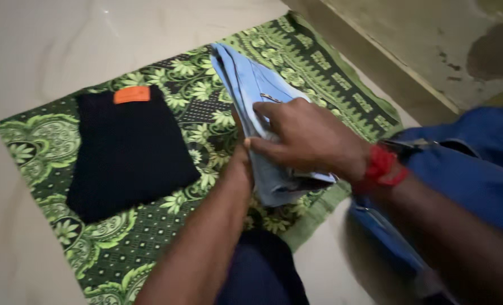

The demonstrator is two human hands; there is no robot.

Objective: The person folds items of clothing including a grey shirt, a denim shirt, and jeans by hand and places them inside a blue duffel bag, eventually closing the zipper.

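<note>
A folded light blue garment [246, 79] lies on a green patterned mat [48, 141]. My right hand [302, 135], with a red thread band at the wrist, presses flat on top of its near half, fingers spread. Most of my left hand [241, 164] is tucked under the garment's left edge, with only the wrist and the heel of the hand showing. A folded black garment [127, 152] with an orange patch lies flat on the mat to the left, apart from both hands.
The mat lies on a pale floor [37, 45]. A stained wall base [432, 51] runs along the upper right. More blue cloth [466, 164] sits at the right, beside my right arm. Dark blue fabric [263, 271] covers my knee at the bottom.
</note>
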